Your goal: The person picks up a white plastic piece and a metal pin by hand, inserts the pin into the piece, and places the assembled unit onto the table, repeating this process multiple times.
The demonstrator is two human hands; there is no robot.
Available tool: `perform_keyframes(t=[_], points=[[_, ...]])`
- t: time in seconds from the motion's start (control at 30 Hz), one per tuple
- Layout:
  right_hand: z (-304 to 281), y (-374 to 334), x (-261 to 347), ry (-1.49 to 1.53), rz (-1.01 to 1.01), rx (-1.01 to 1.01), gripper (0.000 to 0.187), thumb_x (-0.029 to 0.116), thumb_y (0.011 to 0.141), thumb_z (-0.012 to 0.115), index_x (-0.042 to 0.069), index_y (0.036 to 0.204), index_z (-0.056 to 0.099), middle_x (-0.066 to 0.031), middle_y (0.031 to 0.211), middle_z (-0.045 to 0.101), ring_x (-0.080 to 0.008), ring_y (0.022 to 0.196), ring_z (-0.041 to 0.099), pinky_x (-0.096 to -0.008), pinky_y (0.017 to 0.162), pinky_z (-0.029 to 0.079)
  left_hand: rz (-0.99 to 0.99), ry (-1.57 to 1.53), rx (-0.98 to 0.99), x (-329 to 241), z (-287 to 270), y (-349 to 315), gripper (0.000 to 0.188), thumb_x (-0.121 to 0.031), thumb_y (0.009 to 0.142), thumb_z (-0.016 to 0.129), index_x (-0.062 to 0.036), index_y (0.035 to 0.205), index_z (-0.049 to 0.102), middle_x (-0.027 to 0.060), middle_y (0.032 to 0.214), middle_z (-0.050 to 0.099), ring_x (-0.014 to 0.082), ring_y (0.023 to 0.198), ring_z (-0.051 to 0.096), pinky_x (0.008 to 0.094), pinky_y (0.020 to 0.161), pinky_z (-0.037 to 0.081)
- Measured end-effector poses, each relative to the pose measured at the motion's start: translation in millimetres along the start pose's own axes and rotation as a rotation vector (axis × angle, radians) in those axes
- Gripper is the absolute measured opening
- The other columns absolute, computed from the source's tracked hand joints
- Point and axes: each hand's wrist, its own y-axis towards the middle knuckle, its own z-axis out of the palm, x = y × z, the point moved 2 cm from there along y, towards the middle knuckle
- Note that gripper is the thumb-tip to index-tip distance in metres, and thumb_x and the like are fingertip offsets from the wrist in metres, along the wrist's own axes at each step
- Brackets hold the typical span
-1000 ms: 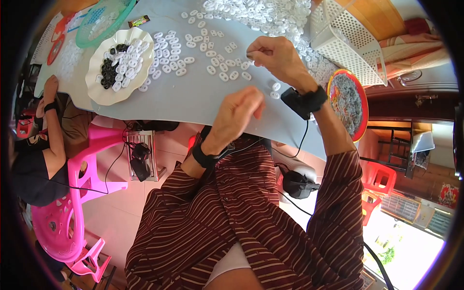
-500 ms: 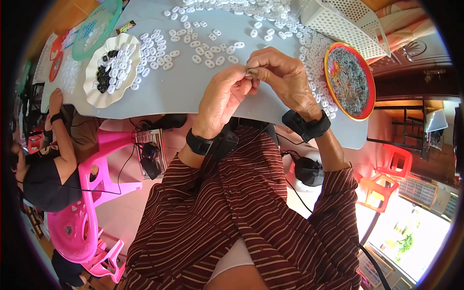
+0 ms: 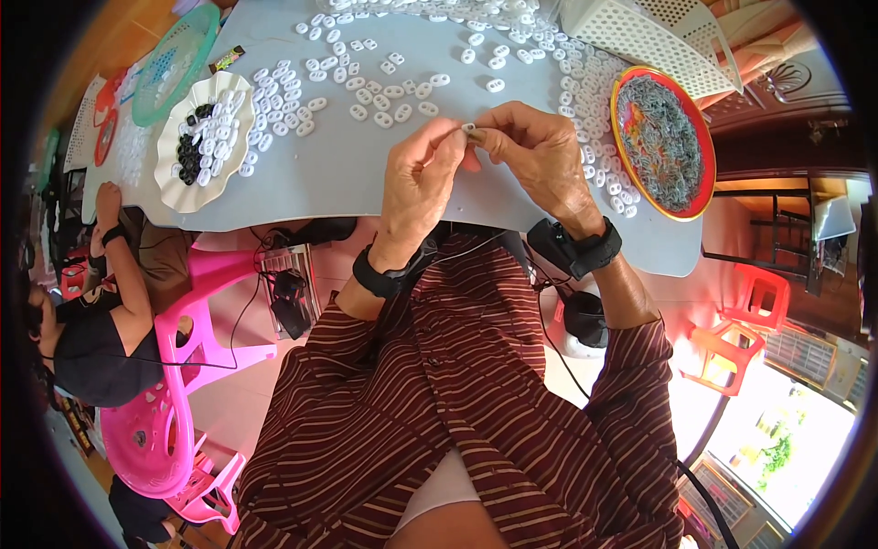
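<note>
Above the front of the table, my left hand (image 3: 422,178) and my right hand (image 3: 538,157) meet with their fingertips pressed together. A small white oval piece with holes (image 3: 469,128) shows between them. Both hands appear to pinch it; my fingers cover most of it. Whether anything smaller is held along with it is hidden. Loose white two-holed pieces (image 3: 402,113) lie scattered just beyond my hands. To the right of my right hand stands a red-rimmed round tray (image 3: 705,183) with many small grey, springy-looking parts (image 3: 672,137) in it.
A cream scalloped plate (image 3: 169,188) at the left holds white and black pieces. Behind it lies a green basket (image 3: 212,41); a white perforated basket (image 3: 631,46) stands at the back right. Another person's arm (image 3: 128,265) rests at the table's left edge, near a pink chair (image 3: 151,448).
The white piece now shows between my fingertips, where it was hidden before. My left hand has turned, its fingers more folded in. The view has shifted slightly.
</note>
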Motion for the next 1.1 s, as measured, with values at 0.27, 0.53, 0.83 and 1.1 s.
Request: perform_keyframes(t=[0.27, 0.53, 0.83, 1.1], points=[[-1.5, -6.2, 1.3, -0.216, 0.035, -0.007, 0.011, 0.009, 0.083, 0.064, 0.0, 0.084, 0.068, -0.0026, 0.062, 0.061, -0.005, 0.057, 0.052, -0.0225, 0.051, 0.042, -0.036, 0.162, 0.164, 1.9, -10.3, 4.2, 0.019, -0.018, 0.091, 0.053, -0.0002, 0.086, 0.058, -0.0006, 0.062, 0.053, 0.0035, 0.055, 0.04, 0.0212, 0.048, 0.033], [-18.2, 6.5, 9.5, -0.356, 0.026, -0.051, 0.014, 0.012, 0.084, 0.061, 0.0, 0.087, 0.068, -0.0049, 0.063, 0.063, -0.0073, 0.056, 0.055, -0.0237, 0.052, 0.044, -0.087, 0.166, 0.112, -2.0, -13.7, 4.4, 0.024, -0.022, 0.091, 0.054, 0.0004, 0.086, 0.062, 0.0002, 0.063, 0.055, 0.0052, 0.059, 0.046, 0.0211, 0.054, 0.034], [-4.4, -0.2, 0.5, -0.239, 0.081, 0.002, 0.014, 0.011, 0.086, 0.061, -0.001, 0.087, 0.067, -0.0025, 0.067, 0.062, -0.0062, 0.058, 0.054, -0.0216, 0.053, 0.044, -0.09, 0.116, 0.11, -1.4, -15.7, 4.8, 0.025, -0.023, 0.09, 0.055, 0.0001, 0.086, 0.063, 0.0, 0.06, 0.054, 0.0044, 0.058, 0.043, 0.0207, 0.053, 0.032], [8.6, -6.7, 1.9, -0.208, 0.053, -0.026, 0.013, 0.011, 0.087, 0.061, -0.001, 0.086, 0.067, -0.0023, 0.066, 0.061, -0.0059, 0.057, 0.052, -0.0215, 0.052, 0.043, 0.03, 0.08, 0.104, 7.8, -13.5, 3.1, 0.019, -0.018, 0.088, 0.052, -0.0011, 0.081, 0.058, -0.0022, 0.061, 0.05, 0.0033, 0.054, 0.037, 0.0207, 0.048, 0.031]])
